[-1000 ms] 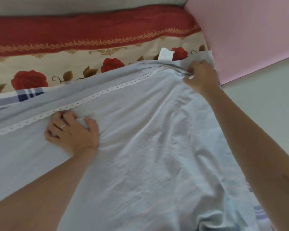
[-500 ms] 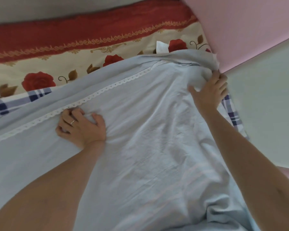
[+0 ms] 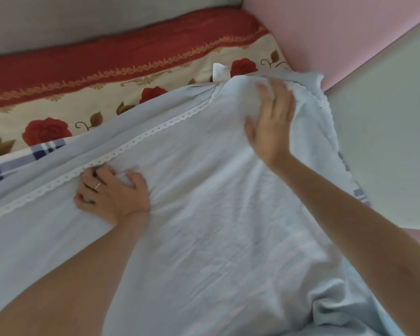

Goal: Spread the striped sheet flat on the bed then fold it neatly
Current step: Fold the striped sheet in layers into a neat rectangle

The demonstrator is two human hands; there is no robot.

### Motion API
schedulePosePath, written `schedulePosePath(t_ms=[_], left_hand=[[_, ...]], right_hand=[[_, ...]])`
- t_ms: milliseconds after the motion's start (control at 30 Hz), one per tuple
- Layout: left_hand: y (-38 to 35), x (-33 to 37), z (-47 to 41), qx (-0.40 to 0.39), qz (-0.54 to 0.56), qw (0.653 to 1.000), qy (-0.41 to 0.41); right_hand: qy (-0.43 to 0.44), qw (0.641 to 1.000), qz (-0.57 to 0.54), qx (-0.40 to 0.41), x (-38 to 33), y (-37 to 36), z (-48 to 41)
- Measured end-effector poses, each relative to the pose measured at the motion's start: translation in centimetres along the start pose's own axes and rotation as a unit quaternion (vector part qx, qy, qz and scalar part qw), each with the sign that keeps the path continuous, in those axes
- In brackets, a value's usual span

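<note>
Your left hand (image 3: 112, 190) was pressed down on the striped sheet (image 3: 216, 226), just on your side of its white lace trim (image 3: 141, 139); the fingers were curled into the cloth, and a small ridge of fabric was bunched between thumb and forefinger, so that hand had hold of the sheet; a ring (image 3: 97, 186) showed on one finger. Your right hand (image 3: 272, 122) was further away, near the sheet's far right corner; its fingers were straight and spread, palm down on the cloth and gripping nothing, though blur softened the fingertips.

The sheet itself, pale blue with faint stripes, covered most of the bed in front of you; it was creased across the middle and rumpled at the near right; its far edge ran on a slant from lower left to upper right.

Beyond that edge lay a rose-patterned bedcover (image 3: 107, 103) with a red border; a white tag (image 3: 220, 72) stuck up at the sheet's far corner; a blue plaid cloth (image 3: 41, 147) peeked out at the left. A pink panel (image 3: 325, 32) stood at the upper right.
</note>
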State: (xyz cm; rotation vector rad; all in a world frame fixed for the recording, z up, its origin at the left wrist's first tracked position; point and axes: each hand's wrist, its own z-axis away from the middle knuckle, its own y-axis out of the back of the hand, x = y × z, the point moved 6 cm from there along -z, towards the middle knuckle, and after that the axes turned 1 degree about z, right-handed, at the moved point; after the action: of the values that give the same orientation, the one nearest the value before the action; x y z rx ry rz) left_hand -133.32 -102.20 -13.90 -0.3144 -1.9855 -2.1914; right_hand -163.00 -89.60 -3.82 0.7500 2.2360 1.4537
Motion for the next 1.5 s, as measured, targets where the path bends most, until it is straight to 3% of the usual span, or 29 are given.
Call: schedulePosePath(t_ms=[67,100,133,200,300,400,500,600,700,800,833,1000,1033,1100,1167,1267,1400,1500], left_hand=[[0.0,0.0,0.1,0.004,0.006,1.0,-0.004],[0.1,0.1,0.1,0.004,0.007,1.0,-0.005],[0.1,0.2,-0.1,0.011,0.006,1.0,-0.008],[-0.2,-0.4,-0.1,0.011,-0.002,1.0,-0.007],[-0.3,0.3,0.0,0.0,-0.017,1.0,-0.021],[-0.1,0.1,0.4,-0.039,-0.018,0.993,-0.113],[1.1,-2.3,2.2,-0.111,-0.046,0.953,-0.28],[2.9,-9.1,4.4,-0.137,-0.143,0.912,-0.359],[5.4,-18.1,2.2,-0.128,-0.183,0.915,-0.337],[6.9,-22.8,-2.8,-0.113,-0.192,0.93,-0.293],[6.9,-23.4,-4.4,-0.119,-0.202,0.93,-0.283],[6.1,-21.6,-7.8,-0.137,-0.164,0.936,-0.28],[6.1,-22.1,-8.3,-0.14,-0.16,0.937,-0.279],[6.1,-21.9,-8.6,-0.157,-0.144,0.938,-0.275],[7.2,-21.9,-8.6,-0.182,-0.113,0.939,-0.268],[9.7,-23.5,-6.7,-0.185,-0.031,0.953,-0.239],[14.1,-29.6,1.2,-0.186,0.064,0.957,-0.214],[15.7,-34.5,7.2,-0.277,-0.065,0.913,-0.291]], right_hand=[[0.244,0.959,-0.056,-0.131,-8.1,-2.8,7.1],[0.286,0.939,-0.041,-0.186,-10.6,-3.8,9.6],[0.272,0.931,-0.034,-0.242,-11.6,-5.1,10.8],[0.154,0.924,-0.026,-0.35,-11.8,-7.4,11.3],[0.065,0.913,0.009,-0.402,-11.0,-8.1,10.0],[-0.016,0.89,0.021,-0.456,-11.8,-7.4,10.2],[-0.07,0.909,-0.005,-0.411,-15.1,-5.0,10.9],[0.039,0.949,-0.067,-0.306,-20.4,-1.7,14.9],[0.159,0.919,-0.118,-0.341,-26.4,-0.3,19.9],[0.261,0.884,-0.058,-0.383,-31.1,-2.7,19.5],[0.25,0.886,-0.049,-0.387,-32.2,-4.0,18.0],[0.0,0.921,-0.066,-0.384,-33.9,-7.6,8.9],[0.018,0.931,-0.057,-0.361,-35.4,-7.4,8.3],[0.159,0.942,-0.03,-0.296,-39.1,-5.7,9.1],[0.275,0.912,-0.037,-0.303,-42.7,-4.0,12.8],[0.233,0.891,-0.077,-0.381,-43.7,-1.3,20.4],[0.221,0.877,-0.182,-0.385,-40.9,5.3,30.3],[0.24,0.874,-0.152,-0.395,-38.0,8.7,36.4]])
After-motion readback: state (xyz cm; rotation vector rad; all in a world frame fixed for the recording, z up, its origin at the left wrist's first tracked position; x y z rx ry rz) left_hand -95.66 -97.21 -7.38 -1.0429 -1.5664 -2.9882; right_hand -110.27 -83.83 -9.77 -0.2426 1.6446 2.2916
